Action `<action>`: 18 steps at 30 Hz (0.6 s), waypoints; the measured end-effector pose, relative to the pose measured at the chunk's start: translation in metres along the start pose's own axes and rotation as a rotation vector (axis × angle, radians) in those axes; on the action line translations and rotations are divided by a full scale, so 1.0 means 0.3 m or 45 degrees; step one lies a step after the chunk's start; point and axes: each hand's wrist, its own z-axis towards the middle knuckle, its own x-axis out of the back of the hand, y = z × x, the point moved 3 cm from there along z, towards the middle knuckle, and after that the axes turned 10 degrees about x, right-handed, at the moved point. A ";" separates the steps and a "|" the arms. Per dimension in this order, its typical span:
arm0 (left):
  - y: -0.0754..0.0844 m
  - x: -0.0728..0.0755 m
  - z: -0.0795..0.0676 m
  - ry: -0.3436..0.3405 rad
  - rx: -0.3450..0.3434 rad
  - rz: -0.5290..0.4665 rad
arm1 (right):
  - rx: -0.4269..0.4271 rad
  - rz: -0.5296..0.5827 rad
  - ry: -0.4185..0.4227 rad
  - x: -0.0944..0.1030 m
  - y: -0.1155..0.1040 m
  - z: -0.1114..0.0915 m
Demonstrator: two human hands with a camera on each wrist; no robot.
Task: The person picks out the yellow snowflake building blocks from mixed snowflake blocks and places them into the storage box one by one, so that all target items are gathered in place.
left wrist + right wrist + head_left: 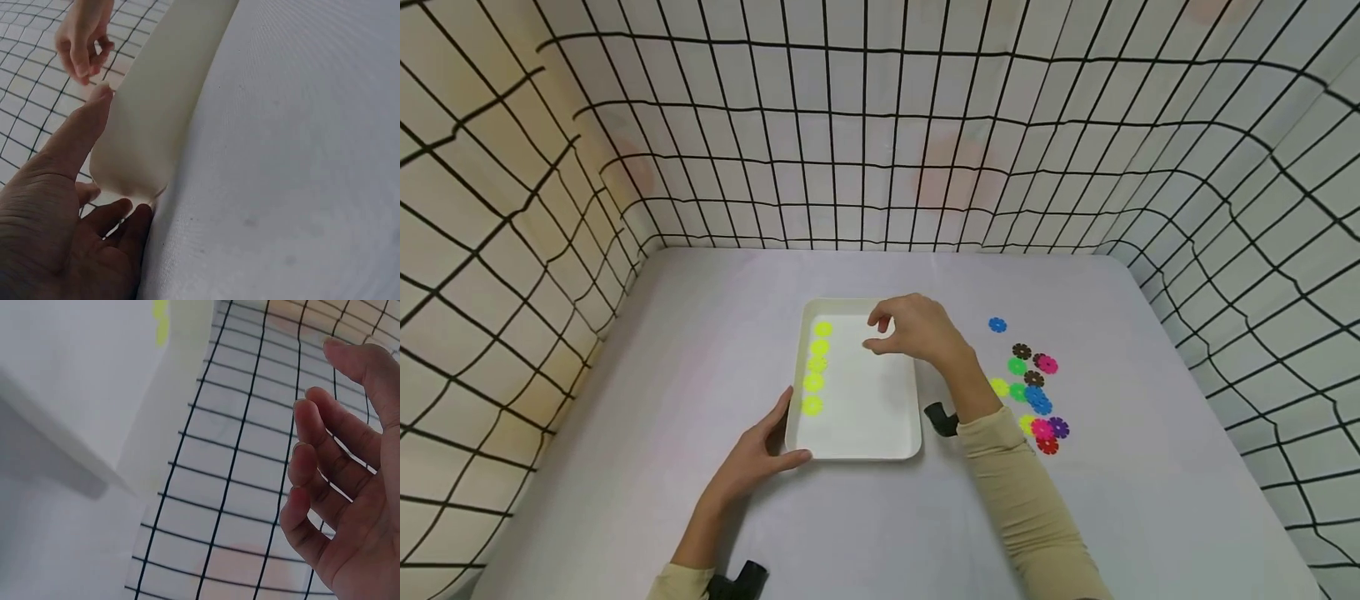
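Note:
A white rectangular tray [865,417] lies on the table, with several yellow flower-shaped discs [813,382] in a column along its left side. At the tray's near left corner, my left hand [756,454] holds the rim, thumb at the front edge and fingers along the left wall. The left wrist view shows that thumb [81,134] against the tray wall [150,119]. Above the tray's far right part hovers my right hand [921,329], its fingers loosely bent. A gap separates thumb and fingers in the right wrist view, where the hand [350,469] holds nothing.
Right of the tray lies a loose scatter of flower-shaped discs in blue [1037,400], green [1017,366], brown [1022,351], pink [1046,364], purple [1058,427], red [1047,446] and yellow [999,387]. One blue disc [997,324] sits apart, farther back. Black wire mesh [865,158] borders the table [715,333].

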 end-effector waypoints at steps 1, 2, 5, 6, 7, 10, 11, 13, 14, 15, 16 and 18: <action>-0.001 -0.001 0.000 0.008 0.005 0.009 | -0.011 0.003 0.013 0.009 0.011 -0.009; -0.001 -0.002 -0.001 0.014 0.009 0.018 | -0.023 0.005 0.024 0.017 0.021 -0.019; -0.004 -0.006 -0.001 0.018 0.017 0.019 | -0.058 0.004 0.050 0.041 0.054 -0.052; -0.005 -0.007 -0.001 0.020 0.019 0.021 | -0.073 0.004 0.058 0.049 0.064 -0.064; -0.006 -0.008 -0.001 0.022 0.022 0.022 | -0.088 0.007 0.064 0.056 0.074 -0.076; -0.007 -0.009 -0.003 0.023 0.025 0.027 | -0.136 0.006 0.083 0.076 0.103 -0.117; -0.007 -0.009 -0.004 0.027 0.026 0.029 | -0.156 0.004 0.087 0.082 0.114 -0.131; -0.006 -0.009 -0.005 0.031 0.024 0.035 | -0.194 0.005 0.099 0.091 0.137 -0.159; -0.005 -0.009 -0.005 0.031 0.021 0.038 | -0.209 0.002 0.103 0.094 0.149 -0.174; -0.003 -0.009 -0.005 0.033 0.020 0.040 | -0.223 -0.001 0.107 0.098 0.161 -0.189; -0.002 -0.009 -0.005 0.033 0.017 0.042 | -0.238 0.001 0.112 0.101 0.173 -0.203; 0.001 -0.008 -0.004 0.032 0.014 0.049 | -0.262 0.001 0.122 0.107 0.194 -0.232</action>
